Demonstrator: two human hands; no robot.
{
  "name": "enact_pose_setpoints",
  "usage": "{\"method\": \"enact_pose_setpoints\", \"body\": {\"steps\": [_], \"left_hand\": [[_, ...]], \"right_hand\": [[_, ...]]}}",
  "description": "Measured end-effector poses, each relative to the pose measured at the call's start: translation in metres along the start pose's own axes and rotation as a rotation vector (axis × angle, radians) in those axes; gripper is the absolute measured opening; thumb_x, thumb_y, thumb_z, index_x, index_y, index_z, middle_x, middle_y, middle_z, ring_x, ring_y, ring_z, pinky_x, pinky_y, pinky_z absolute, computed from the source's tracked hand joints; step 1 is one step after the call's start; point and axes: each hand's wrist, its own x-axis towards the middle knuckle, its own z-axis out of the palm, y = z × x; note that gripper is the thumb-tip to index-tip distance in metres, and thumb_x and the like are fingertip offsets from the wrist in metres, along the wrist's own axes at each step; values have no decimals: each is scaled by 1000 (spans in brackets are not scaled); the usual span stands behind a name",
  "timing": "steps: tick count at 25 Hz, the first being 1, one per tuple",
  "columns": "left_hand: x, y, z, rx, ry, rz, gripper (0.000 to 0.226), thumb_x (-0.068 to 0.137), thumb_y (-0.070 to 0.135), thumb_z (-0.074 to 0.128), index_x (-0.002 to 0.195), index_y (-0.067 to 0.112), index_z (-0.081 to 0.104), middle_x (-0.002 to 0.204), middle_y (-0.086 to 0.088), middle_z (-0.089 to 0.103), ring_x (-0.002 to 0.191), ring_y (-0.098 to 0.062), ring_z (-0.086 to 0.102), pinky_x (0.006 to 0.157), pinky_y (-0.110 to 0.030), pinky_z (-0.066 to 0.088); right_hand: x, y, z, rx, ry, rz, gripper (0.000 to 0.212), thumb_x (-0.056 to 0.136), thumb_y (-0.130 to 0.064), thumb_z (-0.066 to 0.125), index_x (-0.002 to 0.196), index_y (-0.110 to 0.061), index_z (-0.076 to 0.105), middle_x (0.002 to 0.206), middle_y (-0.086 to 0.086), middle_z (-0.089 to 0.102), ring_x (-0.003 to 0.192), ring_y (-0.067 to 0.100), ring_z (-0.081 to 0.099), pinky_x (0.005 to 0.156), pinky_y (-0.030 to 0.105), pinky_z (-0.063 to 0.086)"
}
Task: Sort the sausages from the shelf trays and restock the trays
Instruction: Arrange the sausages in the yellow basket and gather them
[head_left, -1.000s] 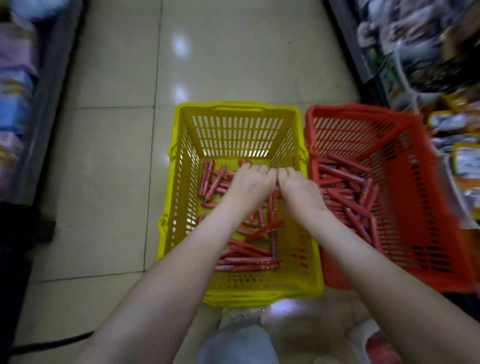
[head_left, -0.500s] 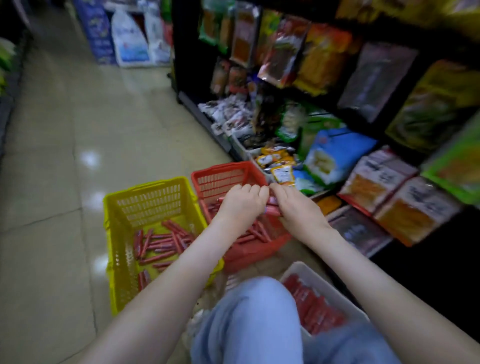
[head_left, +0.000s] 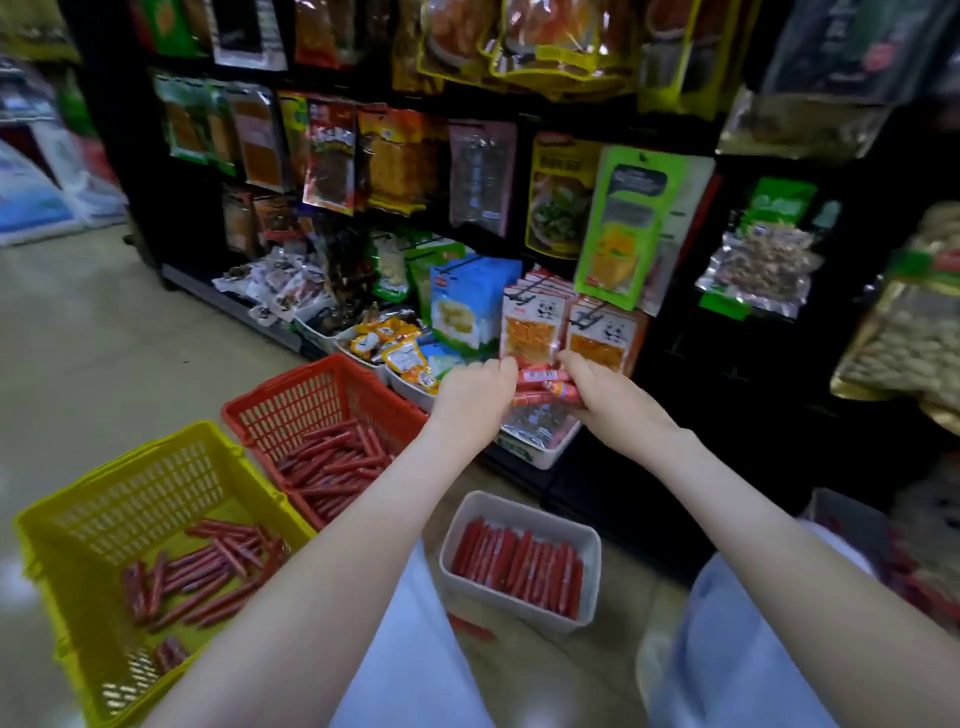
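A person's left hand (head_left: 475, 397) and right hand (head_left: 615, 400) each curl round 1 end of a bundle of red sausages (head_left: 543, 387), held level at the far shelf, just above a white shelf tray (head_left: 550, 460). More sausages lie in a yellow basket (head_left: 130, 483) near left, a red basket (head_left: 301, 405) beside it, and a grey tray (head_left: 519, 503) on the near floor. Probably best: keep both ends squeezed, lower the bundle lengthwise, and release both hands together so none rolls away.
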Motion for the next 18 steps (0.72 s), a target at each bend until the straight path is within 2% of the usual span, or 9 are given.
{"method": "enact_pose_setpoints", "body": {"steps": [1,3,5,8,10,12,13,15,18], "left_hand": [[1,12,7,-57,-2,-22,38,54,26,80,86,15,62,69,-1,65,59,-15,65,44,-23,40],[7,37,27,-256,-132,-52,35,85,19,61,117,10,49,107,-7,65,93,-26,65,59,-31,41],[16,57,53,-415,-288,-109,37,91,16,51,126,10,43,116,-10,61,103,-32,61,65,-35,40],[19,68,109,-566,-510,-249,30,90,18,51,118,10,48,112,-15,63,104,-35,61,76,-37,47],[15,67,155,-748,-618,-408,25,89,19,54,112,9,53,108,-16,65,101,-34,62,80,-36,48],[6,71,198,-911,-698,-515,18,88,15,58,105,10,57,98,-12,65,93,-30,63,74,-30,46],[2,75,221,-992,-751,-539,12,86,10,61,98,11,59,90,-10,62,88,-28,61,70,-28,43],[-7,81,257,-1165,-862,-585,13,83,2,64,82,13,59,78,-5,58,77,-23,59,63,-22,44],[-12,90,311,-1338,-1022,-631,19,83,1,65,81,19,60,76,-2,63,65,-8,58,61,-13,47]], "right_hand": [[-10,10,4,87,-6,42,66,90,-17,60,145,-10,24,136,14,47,121,33,48,96,41,41],[-24,32,21,163,-40,136,73,91,-22,60,148,-10,17,136,17,47,120,34,47,97,40,39],[-31,55,44,197,-55,255,74,92,-24,59,150,-12,15,134,16,49,120,34,48,97,41,39],[-33,86,92,529,34,543,61,93,-18,57,146,-11,27,128,12,55,116,29,53,95,36,42],[-34,96,133,842,64,805,41,94,-14,56,132,-7,43,98,9,63,77,22,64,66,29,51],[-32,96,183,1103,24,998,17,93,-11,57,109,-10,53,74,5,58,46,12,49,42,23,41],[-29,93,210,1211,-6,1064,7,92,-11,58,98,-13,55,70,5,57,44,10,45,41,22,38],[-21,87,258,1455,-52,1163,11,91,-8,60,82,-15,60,66,5,60,45,9,50,48,24,41],[-2,77,315,1835,-132,1279,9,89,-11,62,81,-11,64,68,6,70,58,16,67,60,31,56]]}}
